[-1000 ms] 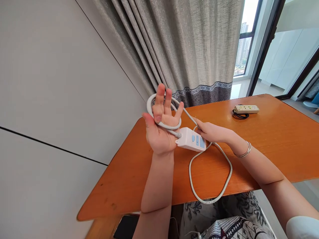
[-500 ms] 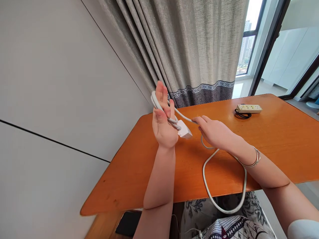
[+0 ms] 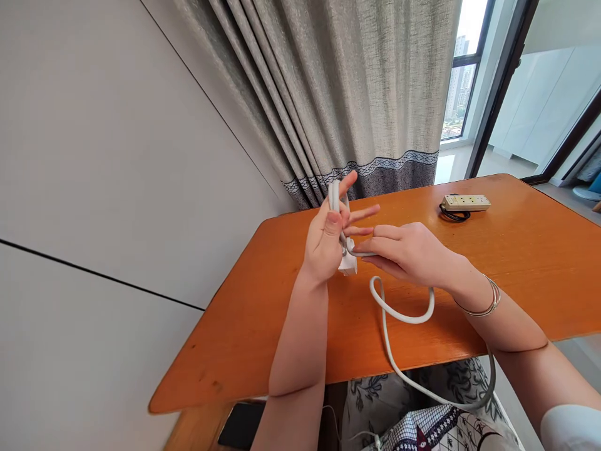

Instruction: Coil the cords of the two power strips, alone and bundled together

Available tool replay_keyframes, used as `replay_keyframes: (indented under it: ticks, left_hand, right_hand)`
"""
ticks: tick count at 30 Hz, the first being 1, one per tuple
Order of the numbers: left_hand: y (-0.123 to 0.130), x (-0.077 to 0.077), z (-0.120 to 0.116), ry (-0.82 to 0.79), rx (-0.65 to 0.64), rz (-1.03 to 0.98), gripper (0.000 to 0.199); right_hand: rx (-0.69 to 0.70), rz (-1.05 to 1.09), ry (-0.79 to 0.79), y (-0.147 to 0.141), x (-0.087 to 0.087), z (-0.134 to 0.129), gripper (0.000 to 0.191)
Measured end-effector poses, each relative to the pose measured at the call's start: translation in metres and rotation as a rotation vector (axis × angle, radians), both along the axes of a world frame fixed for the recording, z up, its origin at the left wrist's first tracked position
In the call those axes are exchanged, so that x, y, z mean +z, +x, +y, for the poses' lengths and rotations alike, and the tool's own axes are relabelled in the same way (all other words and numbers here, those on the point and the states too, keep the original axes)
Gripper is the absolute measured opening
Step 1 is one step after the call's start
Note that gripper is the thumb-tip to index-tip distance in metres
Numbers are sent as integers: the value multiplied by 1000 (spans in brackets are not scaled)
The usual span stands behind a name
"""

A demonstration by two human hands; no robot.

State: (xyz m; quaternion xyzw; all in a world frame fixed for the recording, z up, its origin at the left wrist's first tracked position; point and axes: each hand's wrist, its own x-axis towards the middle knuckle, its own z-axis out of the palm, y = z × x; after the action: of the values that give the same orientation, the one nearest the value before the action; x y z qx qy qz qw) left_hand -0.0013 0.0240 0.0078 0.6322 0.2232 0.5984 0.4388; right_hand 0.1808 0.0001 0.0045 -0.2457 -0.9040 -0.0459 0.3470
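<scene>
A white cable (image 3: 404,319) is looped around the palm and fingers of my left hand (image 3: 323,241), which is raised above the table with its thumb over the coils and other fingers spread. Just under those coils hangs a white plug block (image 3: 348,264). My right hand (image 3: 413,254) pinches the cable close to the left fingertips, palm down. From there the rest of the cable droops in a loose loop over the table and past its front edge toward the lap.
The orange wooden table (image 3: 244,326) has a beige power strip (image 3: 466,202) with a black cord at its back right. A grey curtain (image 3: 366,94) hangs behind. Below the front left edge lies a dark phone-like object (image 3: 241,426).
My left hand has turned and shifted right, its fingers now pointing right. My right hand has drawn the cable down beside it, and the hanging loop has changed shape.
</scene>
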Motion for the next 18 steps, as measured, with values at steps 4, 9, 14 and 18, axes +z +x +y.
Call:
replay_keyframes:
  ticks: [4, 9, 14, 18]
  left_hand:
    - [2, -1, -2, -91, -80, 134, 46]
    - [-1, -2, -1, -92, -76, 214, 39]
    - [-11, 3, 2, -188, 36, 10, 31]
    - [-9, 7, 1, -263, -4, 19, 36]
  right_hand:
    - [-51, 69, -50, 5, 4, 2, 30]
    - [-68, 85, -300, 18, 14, 3, 22]
    - [136, -45, -733, 40, 23, 8, 13]
    - [180, 68, -786, 43, 22, 14, 24]
